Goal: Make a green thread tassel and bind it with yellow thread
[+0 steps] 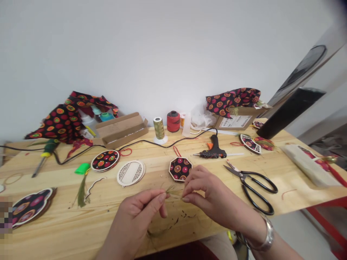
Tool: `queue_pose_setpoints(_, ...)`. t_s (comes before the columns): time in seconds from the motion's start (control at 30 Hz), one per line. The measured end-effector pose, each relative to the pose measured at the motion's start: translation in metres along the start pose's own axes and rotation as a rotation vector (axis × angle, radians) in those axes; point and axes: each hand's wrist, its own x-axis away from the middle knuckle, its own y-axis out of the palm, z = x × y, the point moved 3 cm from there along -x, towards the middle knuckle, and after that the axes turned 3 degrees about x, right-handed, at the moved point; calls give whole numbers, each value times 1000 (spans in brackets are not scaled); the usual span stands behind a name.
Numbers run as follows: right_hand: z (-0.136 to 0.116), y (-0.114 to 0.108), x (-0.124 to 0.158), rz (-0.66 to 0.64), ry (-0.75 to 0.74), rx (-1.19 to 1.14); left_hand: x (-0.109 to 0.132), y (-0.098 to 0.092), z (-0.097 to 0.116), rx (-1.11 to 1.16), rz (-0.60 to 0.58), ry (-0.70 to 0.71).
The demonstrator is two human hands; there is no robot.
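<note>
While a thin feather strand (171, 190) is pinched between left hand (141, 211) and right hand (208, 191) above the table (81, 224) edge, snapping is risked if it is pulled taut.

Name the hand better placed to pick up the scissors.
Right hand, probably: the scissors lie just to its right, while the left hand sits farther away across the table.

Pixelated patch (5, 213) at left edge, thin strand (173, 192) between hands — too fine to identify, forearms cut off below.
</note>
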Motion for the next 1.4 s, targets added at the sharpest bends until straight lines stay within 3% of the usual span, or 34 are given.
queue_pose_setpoints(0.17, 2, -2, -4, 140, 45, -11, 1, 0, -2, 103, 23, 3)
queue_pose_setpoints(0.3, 18, -21, 7, 346, 103, 334, 0, -5, -8, 217, 56, -63)
queue_pose_setpoints(0.43, 63, -41, 51, 250, 341, 778, -2, -18, -14, 381, 132, -147)
queue_pose_setpoints(0.53, 102, -45, 94, 146, 469, 841, -3, -24, -17, 466, 165, -201)
queue_pose_setpoints(0.63, 122, -42, 120, 124, 485, 787, -6, -24, -17, 503, 190, -221)
queue_pose_setpoints(0.9, 118, -43, 119, 162, 551, 748, -8, -18, -11, 534, 252, -247)
queue_pose_setpoints(1.07, 126, -45, 118, 226, 458, 905, -6, -21, -13, 528, 282, -256)
queue_pose_setpoints(1.17, 135, -44, 115, 208, 423, 884, -6, -22, -13, 524, 269, -249)
queue_pose_setpoints(1.3, 131, -53, 109, 160, 526, 803, -6, -25, -14, 514, 233, -235)
queue_pose_setpoints(1.4, 112, -62, 107, 204, 587, 671, -6, -25, -15, 512, 227, -234)
